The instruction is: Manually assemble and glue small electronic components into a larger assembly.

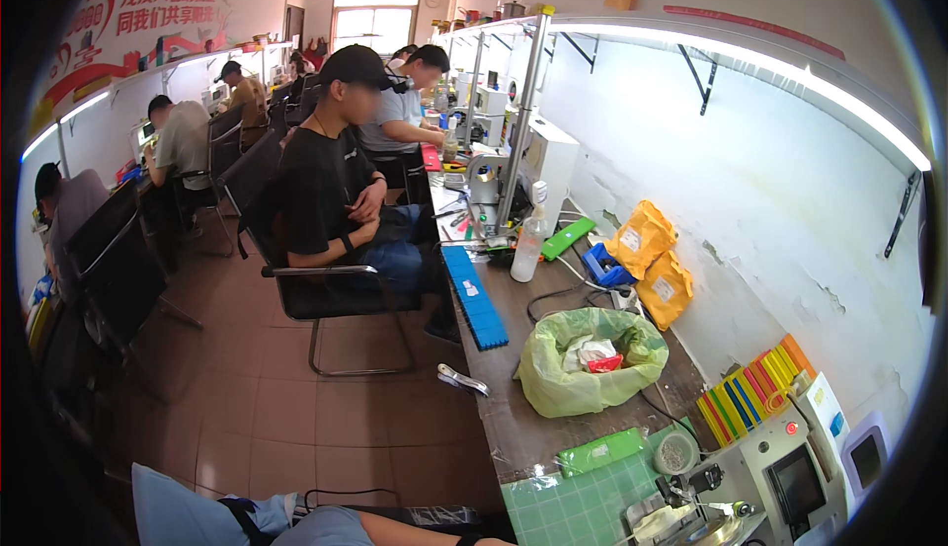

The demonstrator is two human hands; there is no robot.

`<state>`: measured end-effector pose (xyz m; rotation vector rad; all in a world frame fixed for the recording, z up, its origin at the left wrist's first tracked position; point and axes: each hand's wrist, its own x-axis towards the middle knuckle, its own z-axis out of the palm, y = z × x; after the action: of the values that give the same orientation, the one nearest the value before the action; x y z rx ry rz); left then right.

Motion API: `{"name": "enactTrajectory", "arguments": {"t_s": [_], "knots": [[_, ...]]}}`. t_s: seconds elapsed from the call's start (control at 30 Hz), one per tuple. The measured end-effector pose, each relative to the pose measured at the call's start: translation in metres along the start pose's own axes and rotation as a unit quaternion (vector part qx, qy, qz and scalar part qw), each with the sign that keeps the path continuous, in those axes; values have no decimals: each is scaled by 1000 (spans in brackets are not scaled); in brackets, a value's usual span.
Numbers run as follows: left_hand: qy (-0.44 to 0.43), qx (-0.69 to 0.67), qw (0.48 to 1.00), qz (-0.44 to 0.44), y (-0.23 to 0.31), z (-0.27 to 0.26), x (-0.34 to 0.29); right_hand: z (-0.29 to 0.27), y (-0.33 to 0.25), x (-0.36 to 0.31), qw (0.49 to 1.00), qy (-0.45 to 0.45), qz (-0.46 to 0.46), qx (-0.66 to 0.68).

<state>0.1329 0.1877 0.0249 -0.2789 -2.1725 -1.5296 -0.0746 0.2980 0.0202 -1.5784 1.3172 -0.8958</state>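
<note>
The long desk is crowded, so a careless sweep of an arm could probably shove one item into another. The bench machine has cables close by; a snag there might drag things along. The yellow-green bag, its mouth wide and its contents loose, may spill if bumped. The blue slotted strip lies along the front edge and could slide off. The upright bottle might tip. Knocking the round dish could scatter its small pieces. The pale slim tool seems to jut past the edge, so a brush could drop it.

One forearm shows, near the green gridded mat and, farther right, the metal fixture; I cannot tell how the fingers stand.

Large red lettering covers the far-left wall; the orange packets carry small white labels, too small to read.
</note>
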Motion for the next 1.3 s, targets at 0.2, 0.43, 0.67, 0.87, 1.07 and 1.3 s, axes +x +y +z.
{"name": "enactTrajectory", "arguments": {"t_s": [0.2,0.43,0.67,0.87,1.07,1.3], "knots": [[15,-22,999,35,-7,-2,1,3,-26,-4,999,23,31,10],[-46,67,988,-129,-2,-27,-4,-10,-40,-4,986,128,-34,-97],[-57,107,990,-70,-27,-11,-10,-8,-54,3,990,84,-29,-106],[-85,70,992,-60,-32,-2,-8,-6,-44,-3,994,69,-3,-79],[-106,80,987,-87,-18,-1,-6,2,-47,-6,996,60,54,-40],[-131,89,973,-170,5,-19,6,11,-59,2,991,91,96,-14]]}}
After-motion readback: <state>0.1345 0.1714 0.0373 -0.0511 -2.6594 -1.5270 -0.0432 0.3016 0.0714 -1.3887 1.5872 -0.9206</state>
